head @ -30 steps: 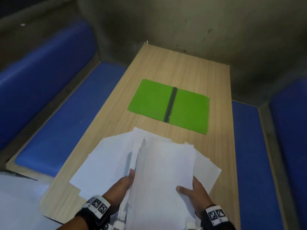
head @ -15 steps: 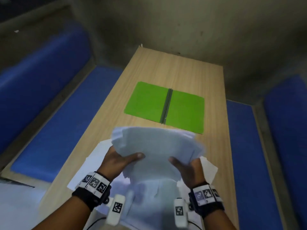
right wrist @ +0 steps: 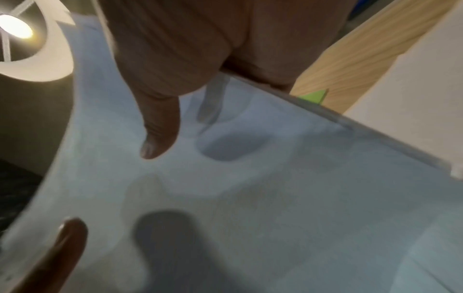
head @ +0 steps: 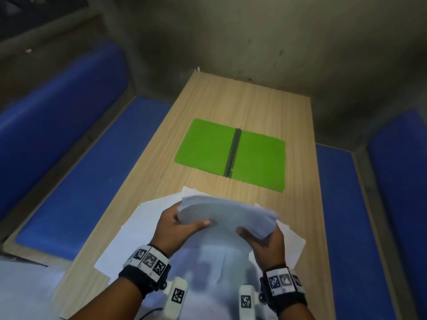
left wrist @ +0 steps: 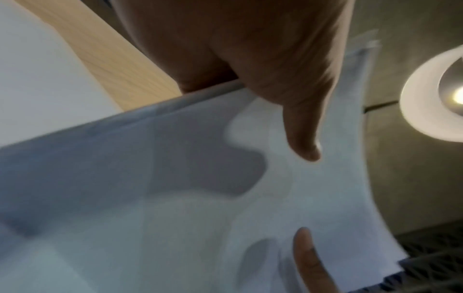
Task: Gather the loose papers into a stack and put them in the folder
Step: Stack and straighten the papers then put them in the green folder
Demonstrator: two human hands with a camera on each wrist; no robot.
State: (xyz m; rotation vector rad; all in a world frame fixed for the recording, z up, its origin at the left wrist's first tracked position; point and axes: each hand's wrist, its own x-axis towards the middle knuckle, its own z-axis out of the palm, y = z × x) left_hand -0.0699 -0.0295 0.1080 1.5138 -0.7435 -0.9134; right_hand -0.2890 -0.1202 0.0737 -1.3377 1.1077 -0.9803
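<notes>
A stack of white papers (head: pixel 227 214) stands tilted on edge above the near end of the wooden table (head: pixel 249 105). My left hand (head: pixel 179 224) grips its left side, thumb in front and fingers behind. My right hand (head: pixel 262 237) grips its right side the same way. The wrist views show each thumb (left wrist: pixel 300 136) (right wrist: pixel 157 134) pressed on the sheets (left wrist: pixel 175 198) (right wrist: pixel 275 198). More loose papers (head: pixel 129 241) lie flat under the stack, some sticking out at the right (head: pixel 293 245). The green folder (head: pixel 205 144) lies spread flat beyond them.
Blue cushioned benches run along the left (head: pixel 80 172) and the right (head: pixel 342 215) of the table. A grey wall (head: pixel 254 38) closes the far end. A lit ceiling lamp (left wrist: pixel 435 93) shows in the wrist views.
Both hands lifted the sheets from flat on the table and raised them on edge as one bundle. The bundle has since drawn tighter between the hands.
</notes>
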